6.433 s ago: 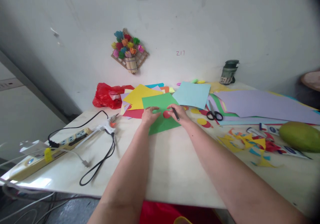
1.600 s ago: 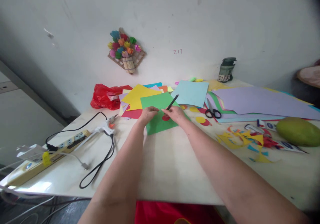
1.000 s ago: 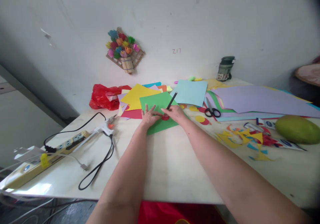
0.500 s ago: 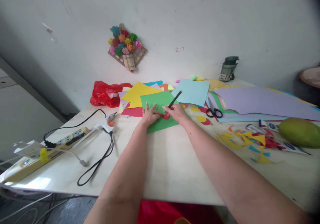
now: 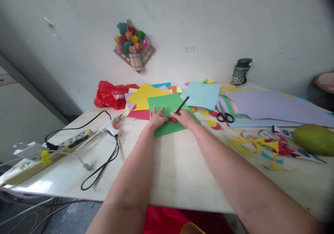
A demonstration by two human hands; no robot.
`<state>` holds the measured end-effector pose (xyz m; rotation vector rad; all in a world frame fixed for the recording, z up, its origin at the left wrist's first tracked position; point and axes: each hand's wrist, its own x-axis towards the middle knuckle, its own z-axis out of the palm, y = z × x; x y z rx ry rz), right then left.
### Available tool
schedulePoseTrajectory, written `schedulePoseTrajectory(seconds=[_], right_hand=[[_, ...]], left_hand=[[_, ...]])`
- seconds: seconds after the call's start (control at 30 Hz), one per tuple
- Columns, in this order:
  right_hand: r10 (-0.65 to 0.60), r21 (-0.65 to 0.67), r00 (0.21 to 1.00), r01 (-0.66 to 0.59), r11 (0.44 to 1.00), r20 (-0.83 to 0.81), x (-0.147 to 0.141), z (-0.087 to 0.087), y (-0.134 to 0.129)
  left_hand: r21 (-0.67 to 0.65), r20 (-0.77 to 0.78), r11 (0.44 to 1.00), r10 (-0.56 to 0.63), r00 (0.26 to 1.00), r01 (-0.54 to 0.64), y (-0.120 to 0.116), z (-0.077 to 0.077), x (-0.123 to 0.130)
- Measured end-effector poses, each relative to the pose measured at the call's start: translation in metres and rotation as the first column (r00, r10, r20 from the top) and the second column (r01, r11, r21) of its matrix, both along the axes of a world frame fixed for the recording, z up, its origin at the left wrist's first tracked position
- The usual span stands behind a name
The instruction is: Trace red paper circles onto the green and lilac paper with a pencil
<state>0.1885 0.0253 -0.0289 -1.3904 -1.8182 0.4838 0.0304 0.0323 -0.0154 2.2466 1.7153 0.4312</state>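
Observation:
A sheet of green paper (image 5: 167, 103) lies on the table in front of me. On it is a small red paper circle (image 5: 174, 120), partly covered by my fingers. My left hand (image 5: 157, 119) rests on the sheet with its fingers spread, fingertips at the circle's left side. In my right hand (image 5: 184, 117) is a dark pencil (image 5: 182, 104), held slanting, its upper end pointing up and to the right. Its tip, down by the red circle, is hidden by my fingers.
Right of the green sheet lie black-handled scissors (image 5: 224, 117), yellow and red paper circles (image 5: 211, 123), yellow scraps (image 5: 241, 147) and a green mango-like fruit (image 5: 314, 139). To the left are a glue gun (image 5: 111, 126) and a power strip (image 5: 70, 141). Coloured sheets (image 5: 146, 96) and a red bag (image 5: 109, 94) sit behind.
The view has shifted slightly. Both hands stay at the red circle on the green sheet, the pencil still in my right hand with hardly any visible movement.

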Motion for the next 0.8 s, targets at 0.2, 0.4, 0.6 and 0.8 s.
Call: schedulePoseTrajectory(seconds=[0.2, 0.4, 0.6, 0.8], right_hand=[[0.030, -0.037, 0.998, -0.028, 0.999, 0.050, 0.000, 0.002, -0.002], [-0.019, -0.011, 0.992, 0.020, 1.000, 0.124, -0.002, 0.002, -0.003], [-0.021, 0.001, 0.991, 0.021, 1.000, 0.136, -0.003, 0.003, -0.004], [-0.073, 0.017, 0.970, 0.071, 0.997, 0.231, -0.005, 0.005, -0.005]], left_hand=[[-0.018, -0.028, 1.000, -0.006, 1.000, 0.005, 0.001, 0.000, -0.001], [0.008, -0.069, 1.000, -0.021, 0.997, 0.022, 0.001, 0.000, -0.005], [-0.006, -0.141, 0.986, -0.167, 0.976, 0.168, -0.003, 0.004, -0.015], [-0.017, -0.165, 0.984, -0.179, 0.970, 0.179, -0.004, 0.005, -0.018]])
